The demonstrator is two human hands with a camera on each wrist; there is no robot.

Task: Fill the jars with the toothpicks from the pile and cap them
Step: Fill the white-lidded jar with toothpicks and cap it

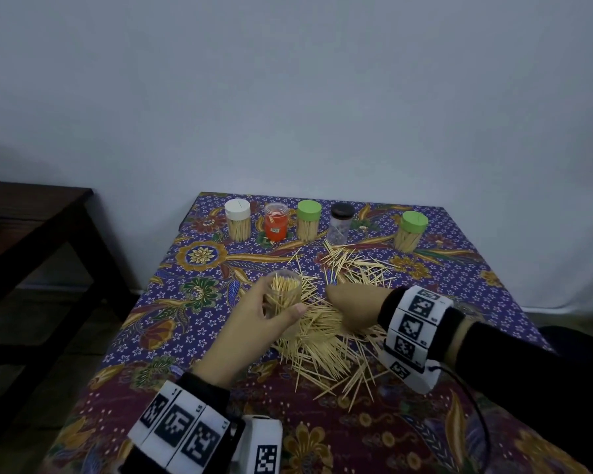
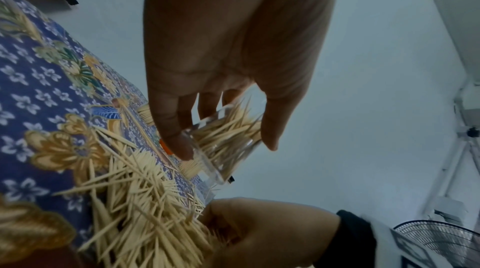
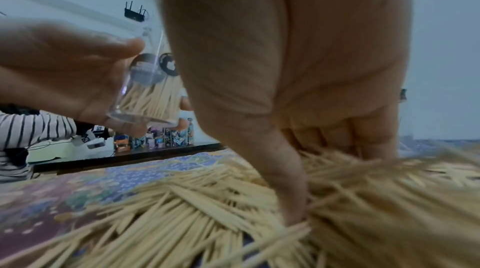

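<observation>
My left hand (image 1: 254,319) grips a clear lidless jar (image 1: 285,292), partly full of toothpicks, held tilted just above the floral tablecloth (image 1: 192,323). In the left wrist view the jar (image 2: 228,141) sits between thumb and fingers. To its right, my right hand (image 1: 350,302) reaches down into the toothpick pile (image 1: 322,347). In the right wrist view its thumb (image 3: 293,200) and curled fingers dig into the pile (image 3: 194,211) and pinch a bunch of toothpicks. The left hand's jar (image 3: 148,98) hangs at the upper left there.
Along the table's far edge stand capped jars: white lid (image 1: 237,224), orange (image 1: 276,222), green lid (image 1: 308,220), dark lid (image 1: 341,224), and another green lid (image 1: 411,230) at the right. A dark wooden table (image 1: 31,227) stands to the left. A person's striped sleeve (image 3: 31,128) shows beyond.
</observation>
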